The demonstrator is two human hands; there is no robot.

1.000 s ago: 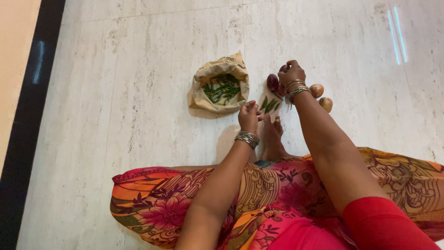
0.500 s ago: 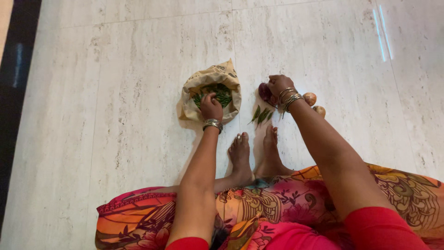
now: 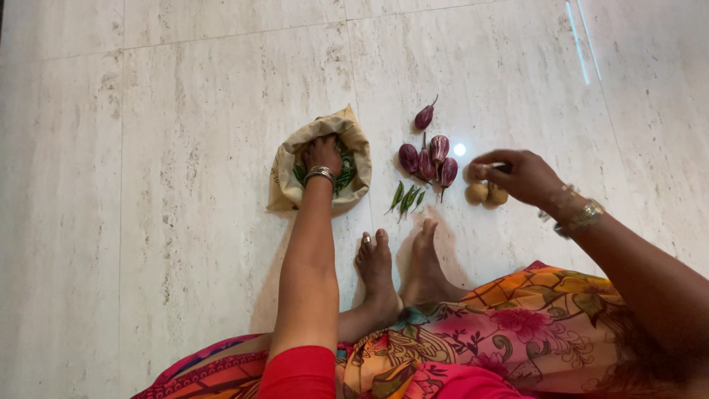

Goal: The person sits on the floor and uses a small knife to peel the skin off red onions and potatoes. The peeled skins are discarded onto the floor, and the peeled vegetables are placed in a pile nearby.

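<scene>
Green chillies, slim and pointed, lie in a small loose bunch on the marble floor just past the bare feet. Beyond them the left hand is sunk in the crumpled paper bag, fingers closed among more chillies; a light pinch by the stems would best avoid bruising. The right hand pinches a small potato beside two others, near purple brinjals.

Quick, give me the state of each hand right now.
Left hand: reaching inside the paper bag among the green chillies; grip cannot be told.
Right hand: fingers curled at a small round brown vegetable.
</scene>
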